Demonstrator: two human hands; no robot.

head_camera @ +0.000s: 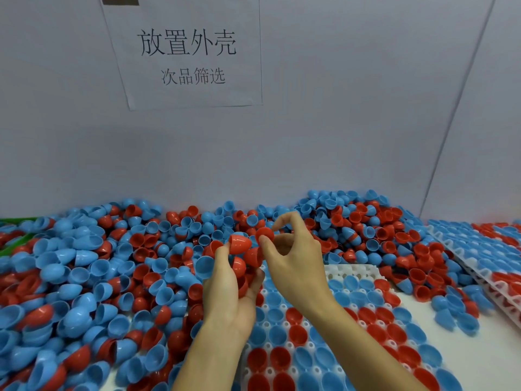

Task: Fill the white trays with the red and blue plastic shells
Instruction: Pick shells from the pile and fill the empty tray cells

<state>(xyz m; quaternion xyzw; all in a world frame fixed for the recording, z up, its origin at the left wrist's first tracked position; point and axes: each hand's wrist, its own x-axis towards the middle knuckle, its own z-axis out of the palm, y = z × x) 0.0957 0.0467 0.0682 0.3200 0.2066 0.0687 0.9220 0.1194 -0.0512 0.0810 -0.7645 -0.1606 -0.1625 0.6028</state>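
Far to the left of the hands: a green edge [17, 221] showing at the border of the pile, partly buried. Left of the hands and reaching behind them to the wall: a loose heap of red and blue plastic shells [93, 277], mixed, lying at all angles, some nested one in another, covering the table. Left hand [228, 294]: palm turned inward, fingers curled round a cluster of red shells [239, 266], the topmost of them a pointed red shell [240, 244] held at the fingertips. Right hand [293, 263]: just beside the left and touching its load, thumb and forefinger pinching a round red shell [264, 235], the other fingers raised and loosely bent. Beneath and nearer than both hands: a white tray [349, 270], most of its sockets holding red or blue shells open side up, the far row still bare. Right of the hands: more loose shells, then a bare strip of white table [485, 351]. Far right: a second white tray [462, 249], filled, lying at a slant. Above the hands on the wall: a paper sign [186, 52] with printed characters.
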